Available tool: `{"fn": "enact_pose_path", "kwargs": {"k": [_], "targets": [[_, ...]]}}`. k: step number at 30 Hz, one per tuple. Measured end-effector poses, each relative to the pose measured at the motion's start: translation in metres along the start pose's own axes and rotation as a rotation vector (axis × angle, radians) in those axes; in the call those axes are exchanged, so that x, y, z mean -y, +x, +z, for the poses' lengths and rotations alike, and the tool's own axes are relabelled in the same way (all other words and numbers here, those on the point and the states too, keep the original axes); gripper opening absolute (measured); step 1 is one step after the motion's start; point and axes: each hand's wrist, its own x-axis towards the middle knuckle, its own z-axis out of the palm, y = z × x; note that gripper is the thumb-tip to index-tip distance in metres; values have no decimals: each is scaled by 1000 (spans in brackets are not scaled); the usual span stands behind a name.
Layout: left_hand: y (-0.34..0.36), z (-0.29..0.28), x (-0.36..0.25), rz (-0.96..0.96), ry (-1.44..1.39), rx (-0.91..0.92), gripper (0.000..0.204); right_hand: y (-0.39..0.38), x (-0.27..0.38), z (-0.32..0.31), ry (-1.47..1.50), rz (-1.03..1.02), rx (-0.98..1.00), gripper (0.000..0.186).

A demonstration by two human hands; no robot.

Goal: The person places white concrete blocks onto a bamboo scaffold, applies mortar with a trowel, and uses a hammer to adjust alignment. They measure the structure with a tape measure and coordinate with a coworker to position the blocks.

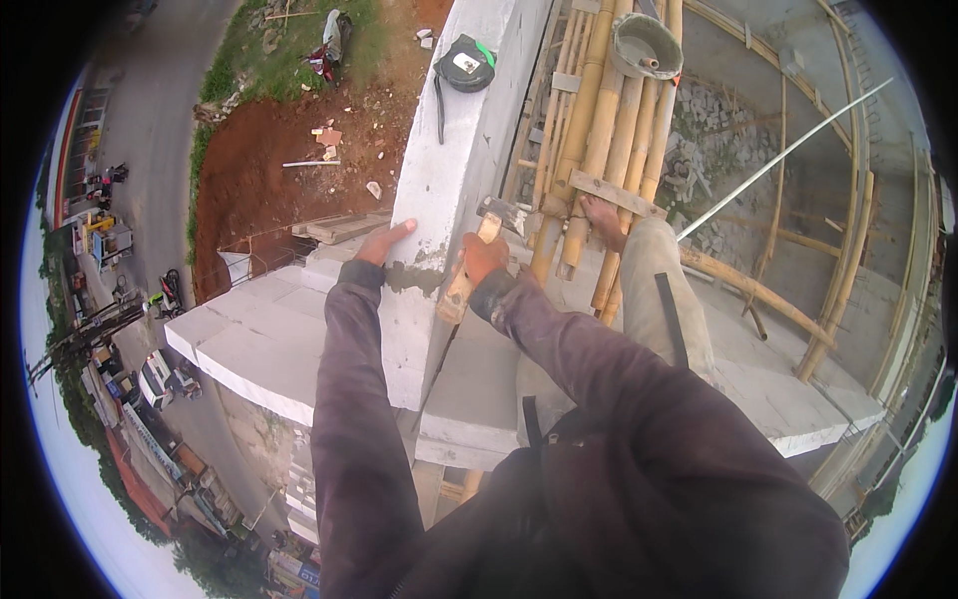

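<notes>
My right hand (483,258) is wrapped round the wooden handle (457,296) of a hammer, beside the right face of a narrow white block wall (419,185). The metal hammer head (507,214) sits beyond my knuckles. My left hand (387,244) lies against the wall's left edge with the thumb stretched out over the top; its other fingers are mostly hidden. Between my hands, a patch of wet grey mortar (415,279) marks a joint in the blocks. Farther along the wall top lies a black and green tape measure (466,66) with a dark strap.
Bamboo poles (599,130) run along the right, bearing a mortar bucket (647,48) and a short wooden plank (617,194). My bare foot (605,222) rests there. A long pale rod (788,158) slants rightward. Left, the drop falls to red soil (264,200) and a road.
</notes>
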Motion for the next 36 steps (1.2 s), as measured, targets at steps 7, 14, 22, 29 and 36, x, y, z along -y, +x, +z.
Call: {"fn": "enact_pose_path", "kwargs": {"k": [7,14,22,29,36], "targets": [[2,3,3,14,-52,-16,63,7,4,7,-69,4,59,24],[1,1,4,37,0,-9,61,9,-3,3,-48,2,53,25],[3,-3,5,17,27,-6,61,6,4,-10,41,-4,-23,27],[-1,2,3,34,-14,-15,62,-6,-14,-1,-26,127,68,26],[-5,4,0,22,15,-25,63,-18,-16,-7,27,80,-1,23]]}}
